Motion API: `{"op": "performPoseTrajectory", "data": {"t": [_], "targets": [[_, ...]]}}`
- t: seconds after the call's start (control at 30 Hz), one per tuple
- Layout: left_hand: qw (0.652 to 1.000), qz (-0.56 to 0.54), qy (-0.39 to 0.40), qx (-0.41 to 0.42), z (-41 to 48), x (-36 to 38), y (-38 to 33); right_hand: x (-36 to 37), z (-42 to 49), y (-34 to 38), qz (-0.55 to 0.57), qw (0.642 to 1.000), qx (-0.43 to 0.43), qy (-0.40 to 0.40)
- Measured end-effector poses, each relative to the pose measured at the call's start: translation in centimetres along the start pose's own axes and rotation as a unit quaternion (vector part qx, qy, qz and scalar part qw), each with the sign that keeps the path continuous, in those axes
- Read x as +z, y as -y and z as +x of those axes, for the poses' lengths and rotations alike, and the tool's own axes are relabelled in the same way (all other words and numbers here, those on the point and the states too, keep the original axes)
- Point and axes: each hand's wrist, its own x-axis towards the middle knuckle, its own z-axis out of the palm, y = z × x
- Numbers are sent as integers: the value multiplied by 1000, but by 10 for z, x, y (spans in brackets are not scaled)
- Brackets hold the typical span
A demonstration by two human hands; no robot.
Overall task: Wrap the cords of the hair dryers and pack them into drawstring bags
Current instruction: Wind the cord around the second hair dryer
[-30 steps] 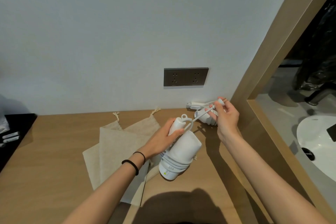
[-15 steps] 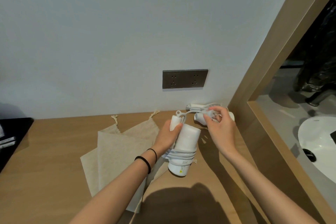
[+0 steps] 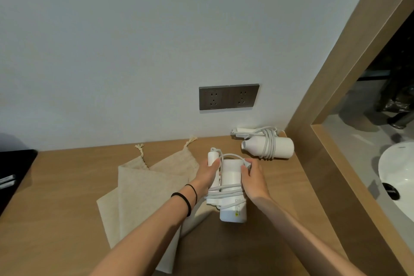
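Both hands hold one white dryer (image 3: 231,178) just above the bench (image 3: 56,197), at the middle and nearer than the wall. The left grip (image 3: 207,176) is clamped on the dryer's left side, thumb along the folded handle. The right grip (image 3: 254,180) is curled round its right side. Its cord (image 3: 224,192) is wound round the body. Two beige bags (image 3: 145,186) lie flat just left, overlapping. A second dryer (image 3: 280,147), cord wrapped, lies far right by the wall, below a socket (image 3: 228,96).
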Motion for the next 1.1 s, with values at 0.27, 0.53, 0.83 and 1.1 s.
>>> {"op": "performPoseTrajectory", "data": {"t": [0.27,0.53,0.83,1.1], "targets": [[987,147,54,34,0,-7,6,6,19,-13,-31,980,130,146],[977,174,121,29,-10,-13,6,9,26,-4,-54,978,143,142],[975,76,210,4,-15,38,0,-50,28,-32,-36,990,103,87],[962,19,272,-1,-5,98,3,-100,30,-64,-56,990,124,20]]}}
